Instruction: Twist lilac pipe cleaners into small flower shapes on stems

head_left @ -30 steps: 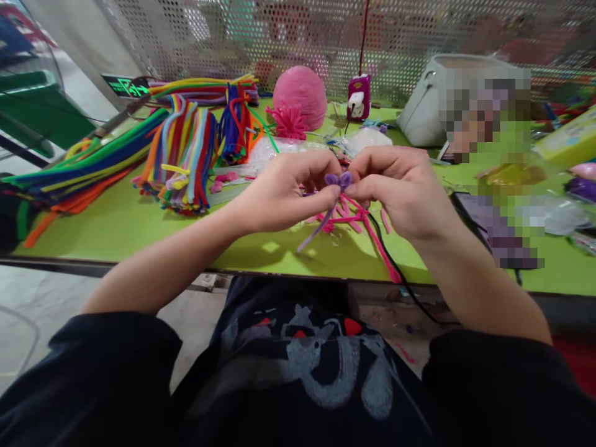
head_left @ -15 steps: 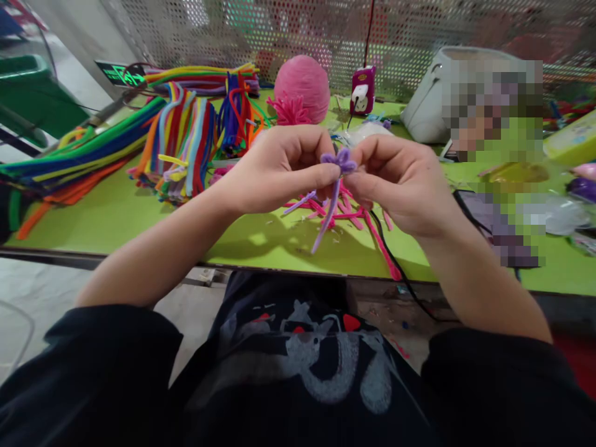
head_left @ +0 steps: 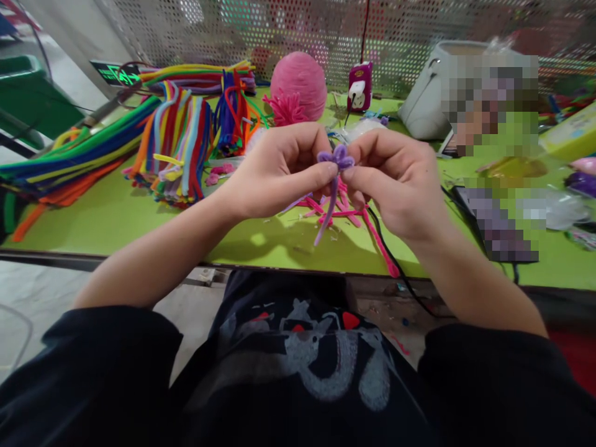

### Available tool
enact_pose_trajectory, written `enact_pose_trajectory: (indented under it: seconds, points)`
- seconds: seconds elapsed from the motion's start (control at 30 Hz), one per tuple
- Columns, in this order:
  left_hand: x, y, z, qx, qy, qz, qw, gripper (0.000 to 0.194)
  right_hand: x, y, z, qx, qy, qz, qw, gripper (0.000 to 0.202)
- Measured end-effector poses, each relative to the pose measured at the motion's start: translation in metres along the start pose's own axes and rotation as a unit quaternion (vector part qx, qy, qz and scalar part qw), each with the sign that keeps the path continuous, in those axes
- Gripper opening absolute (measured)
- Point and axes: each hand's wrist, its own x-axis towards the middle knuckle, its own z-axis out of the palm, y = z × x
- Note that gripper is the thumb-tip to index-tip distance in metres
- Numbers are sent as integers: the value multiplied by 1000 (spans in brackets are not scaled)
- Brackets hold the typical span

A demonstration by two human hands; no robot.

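A purple pipe-cleaner flower (head_left: 342, 158) with looped petals is held up over the table between my two hands. My left hand (head_left: 284, 167) pinches it from the left, thumb and index finger pressed together at its base. From the other side my right hand (head_left: 393, 174) grips its right edge between thumb and fingers. A purple stem hangs down below the petals. Beneath the hands lie several pink pipe-cleaner pieces (head_left: 379, 242), partly hidden by the fingers.
Bundles of coloured pipe cleaners (head_left: 181, 143) lie on the green table (head_left: 261, 245) at left. Behind my hands are a pink ball of cord (head_left: 300, 84) and a purple power socket (head_left: 361, 87). A pale bucket (head_left: 421, 93) stands at back right; a black cable (head_left: 388, 248) crosses the front edge.
The flower has tilted slightly and its petals show rounder, while its stem hangs a little higher. Both hands keep their pinch. The whole view has shifted slightly.
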Motion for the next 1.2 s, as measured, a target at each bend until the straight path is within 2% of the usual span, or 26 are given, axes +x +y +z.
enact_pose_trajectory:
  seconds: [0.23,0.37,0.53,0.63,0.73,0.87,0.93,0.97,1.0,1.13,1.2]
  points:
    - [1,-1,-3,2,-25,-26,999,45,-2,1,-1,-60,9,-25,998,28]
    - [-1,8,-2,-12,-33,-31,999,42,-3,6,-6,-133,22,-94,986,21]
    - [-1,21,1,-14,-12,-108,994,28,2,15,-22,-273,0,-240,932,14]
    - [0,21,0,-25,-18,-116,993,27,3,11,-27,-343,-24,-246,906,8]
    - [1,19,-1,-37,-27,-124,991,29,1,7,-28,-368,-43,-261,891,5]
    - [2,18,-2,-41,-43,-123,991,30,-1,5,-28,-401,-52,-386,830,15]
    - [2,17,-2,-45,-48,-120,991,29,-1,5,-29,-409,-53,-412,813,16]
    - [2,16,-3,-47,-46,-118,991,29,-1,5,-30,-401,-50,-408,819,14]
    - [1,16,-4,-47,-39,-115,991,30,0,5,-31,-384,-49,-386,837,12]
    - [1,16,-5,-21,12,-102,994,34,5,10,-29,-208,-41,-250,945,10]
    - [0,16,-5,-11,15,-98,995,34,6,13,-25,-125,-49,-192,972,14]
